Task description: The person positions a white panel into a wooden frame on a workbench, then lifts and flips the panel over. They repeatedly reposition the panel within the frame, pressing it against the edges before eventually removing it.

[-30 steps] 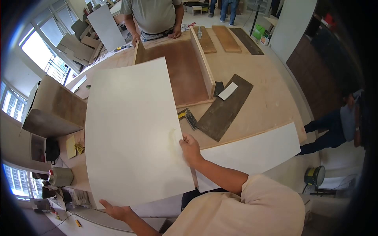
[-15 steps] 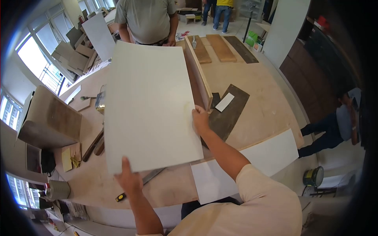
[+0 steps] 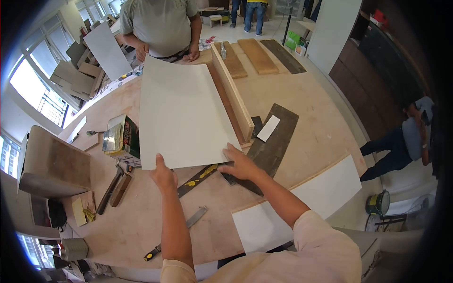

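A large white sheet [image 3: 184, 113] lies over a wooden piece with an upright side board [image 3: 232, 89]. My left hand [image 3: 164, 177] grips its near left corner, thumb on top and fingers mostly hidden below. At the near right corner, my right hand [image 3: 239, 164] has its fingers stretched along the edge and its thumb apart. Below that hand is a dark brown board [image 3: 278, 125] carrying a small white strip [image 3: 269, 128]. A dark bar with yellow patches [image 3: 198, 180] lies between my hands. Closer to me is a long flat tool with a black-and-yellow handle [image 3: 152, 253].
A tin [image 3: 121, 137] stands left of the sheet, near wooden-handled tools [image 3: 118, 188]. Another white sheet [image 3: 302, 198] lies at the near right edge. Across the table stands a person in a grey shirt [image 3: 160, 23]. Boards [image 3: 257, 55] lie at the far end.
The white sheet has moved away from me and lower, its right edge now along the side board. My right hand has slid to the near corner and opened. The tin and dark bar are uncovered.
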Available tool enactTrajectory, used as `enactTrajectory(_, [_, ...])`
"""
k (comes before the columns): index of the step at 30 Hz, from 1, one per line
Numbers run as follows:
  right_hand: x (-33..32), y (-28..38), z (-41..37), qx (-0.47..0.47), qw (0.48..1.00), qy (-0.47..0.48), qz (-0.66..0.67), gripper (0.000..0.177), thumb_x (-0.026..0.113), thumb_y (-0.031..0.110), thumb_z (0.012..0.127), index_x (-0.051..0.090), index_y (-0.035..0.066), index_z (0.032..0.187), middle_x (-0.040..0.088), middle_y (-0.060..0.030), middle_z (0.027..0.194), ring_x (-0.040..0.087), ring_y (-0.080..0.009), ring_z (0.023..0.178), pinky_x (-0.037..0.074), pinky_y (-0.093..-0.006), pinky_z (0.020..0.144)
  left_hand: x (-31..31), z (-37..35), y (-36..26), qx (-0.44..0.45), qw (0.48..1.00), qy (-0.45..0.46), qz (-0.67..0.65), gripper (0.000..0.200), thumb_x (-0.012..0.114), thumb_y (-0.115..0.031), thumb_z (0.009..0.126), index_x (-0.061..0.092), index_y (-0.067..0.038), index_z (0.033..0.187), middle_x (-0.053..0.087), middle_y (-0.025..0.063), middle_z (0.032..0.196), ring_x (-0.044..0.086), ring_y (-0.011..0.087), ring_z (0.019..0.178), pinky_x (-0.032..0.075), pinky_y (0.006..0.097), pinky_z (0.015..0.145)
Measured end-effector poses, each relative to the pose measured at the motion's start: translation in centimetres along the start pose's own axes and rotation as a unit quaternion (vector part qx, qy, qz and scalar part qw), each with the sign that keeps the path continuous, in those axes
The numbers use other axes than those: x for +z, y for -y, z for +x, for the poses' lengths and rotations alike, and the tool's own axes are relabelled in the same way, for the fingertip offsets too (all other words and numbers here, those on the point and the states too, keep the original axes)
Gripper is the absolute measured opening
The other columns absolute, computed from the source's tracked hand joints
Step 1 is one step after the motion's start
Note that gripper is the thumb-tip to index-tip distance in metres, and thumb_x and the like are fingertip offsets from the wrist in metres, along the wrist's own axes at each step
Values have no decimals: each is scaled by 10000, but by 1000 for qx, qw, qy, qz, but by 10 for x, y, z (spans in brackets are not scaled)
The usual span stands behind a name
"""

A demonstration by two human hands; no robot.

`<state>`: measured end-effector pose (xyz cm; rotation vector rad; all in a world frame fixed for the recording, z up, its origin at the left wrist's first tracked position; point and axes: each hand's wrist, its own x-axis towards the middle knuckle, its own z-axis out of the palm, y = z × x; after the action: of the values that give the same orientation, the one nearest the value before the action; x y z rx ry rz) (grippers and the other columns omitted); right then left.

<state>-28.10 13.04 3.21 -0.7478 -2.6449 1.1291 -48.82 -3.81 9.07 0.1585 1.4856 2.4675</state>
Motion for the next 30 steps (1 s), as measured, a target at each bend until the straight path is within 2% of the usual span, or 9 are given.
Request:
enactTrajectory(1, [2, -1, -9, -23, 999, 12, -19, 822, 683, 474, 852, 398, -41, 1426, 243, -265, 1544, 296, -392, 1416, 271, -409, 1158, 3, 4, 4, -9, 1000, 1, 6, 391, 536, -36, 956, 440, 109, 1307, 541, 165, 1286, 575, 243, 1096, 490, 323, 925])
enactTrajectory(2, [9, -8, -12, -42, 998, -27, -29, 726, 688, 386, 867, 431, -46, 1390, 293, -270, 1518, 328, -399, 1396, 301, -412, 1144, 5, 9, 11, -1, 1000, 0, 12, 385, 537, -38, 958, 445, 112, 1300, 545, 165, 1280, 575, 241, 1094, 488, 323, 927])
enactTrajectory(8, [19, -34, 2, -48, 988, -129, -77, 413, 599, 149, 913, 508, -54, 1262, 424, -262, 1420, 402, -402, 1333, 383, -435, 1088, 36, 16, 22, 32, 999, 6, 34, 366, 543, -54, 963, 463, 131, 1268, 569, 170, 1250, 580, 231, 1087, 473, 325, 944])
enactTrajectory(14, [19, -46, 17, -34, 984, -163, -70, 335, 539, 119, 935, 536, -42, 1229, 507, -259, 1344, 477, -404, 1271, 417, -433, 1058, 50, 18, 26, 23, 999, 12, 32, 364, 549, -61, 961, 472, 136, 1258, 574, 168, 1247, 582, 230, 1082, 472, 318, 936])
enactTrajectory(17, [18, -48, 19, -34, 983, -161, -75, 316, 517, 120, 947, 541, -35, 1222, 505, -259, 1350, 480, -403, 1268, 420, -436, 1055, 53, 18, 24, 19, 999, 21, 28, 366, 554, -62, 959, 476, 135, 1257, 573, 164, 1247, 581, 230, 1081, 472, 315, 927])
enactTrajectory(20, [24, -53, 21, -37, 980, -169, -97, 347, 566, 127, 923, 545, -35, 1229, 514, -235, 1346, 495, -390, 1256, 452, -431, 1023, 54, 21, 23, 7, 999, 28, 23, 372, 556, -63, 957, 476, 131, 1265, 571, 159, 1251, 576, 229, 1086, 471, 316, 923])
enactTrajectory(25, [29, -54, 21, -31, 976, -174, -127, 342, 557, 147, 933, 539, -38, 1219, 509, -241, 1345, 484, -393, 1267, 458, -432, 1015, 52, 26, 23, -30, 999, 0, 35, 379, 563, -65, 954, 479, 125, 1271, 569, 153, 1252, 569, 223, 1086, 474, 313, 914])
enactTrajectory(30, [33, -53, 19, -7, 978, -161, -132, 369, 546, 159, 934, 512, -43, 1240, 475, -274, 1377, 445, -410, 1310, 438, -436, 1038, 39, 33, 33, -26, 999, 11, 19, 381, 578, -69, 946, 489, 126, 1261, 570, 155, 1249, 574, 223, 1075, 479, 314, 907])
